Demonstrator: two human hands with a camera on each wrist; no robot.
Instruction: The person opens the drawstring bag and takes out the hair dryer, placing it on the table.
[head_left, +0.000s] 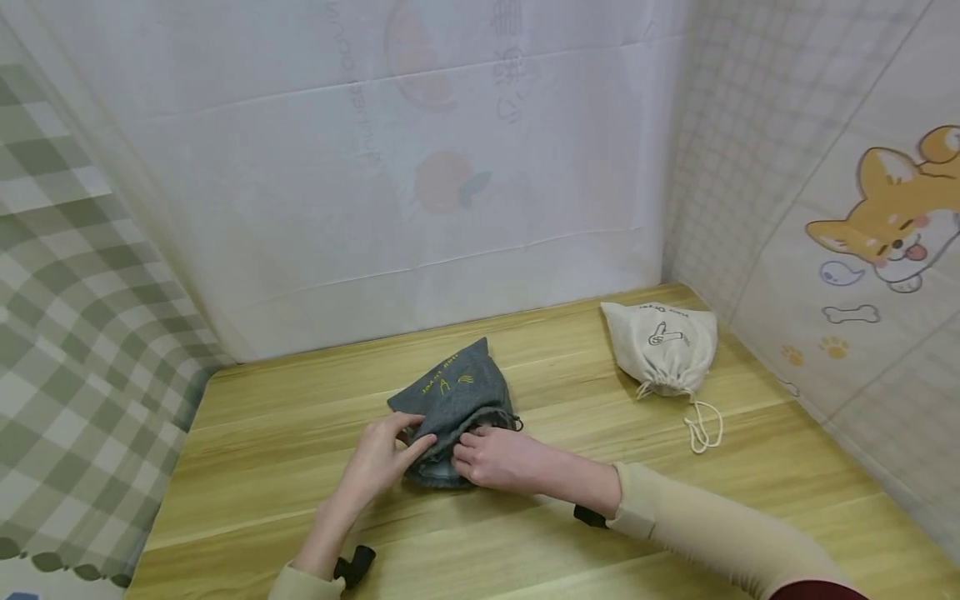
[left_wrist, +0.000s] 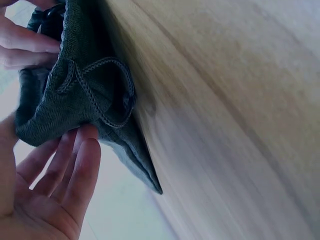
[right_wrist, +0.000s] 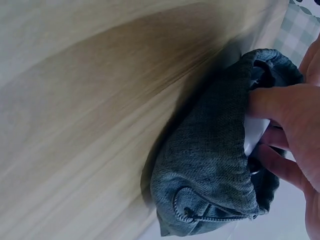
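Observation:
A dark grey drawstring bag (head_left: 461, 392) with yellow print lies on the table, its gathered mouth towards me. My left hand (head_left: 381, 457) holds the left side of the mouth; the left wrist view shows the fingers (left_wrist: 86, 165) against the cloth beside a looped cord (left_wrist: 127, 95). My right hand (head_left: 498, 460) reaches into the mouth from the right. Inside, the right wrist view shows its thumb and fingers around a smooth white object (right_wrist: 254, 132) with a dark part beside it. The bag hides most of that object, so its kind is unclear.
A cream drawstring bag (head_left: 663, 346) with a hair dryer drawing lies at the back right, its white cord (head_left: 703, 425) trailing forward. The wooden table (head_left: 285, 417) meets a white curtain behind, a green checked cloth (head_left: 82, 275) left, and a dog-printed curtain (head_left: 847, 333) right.

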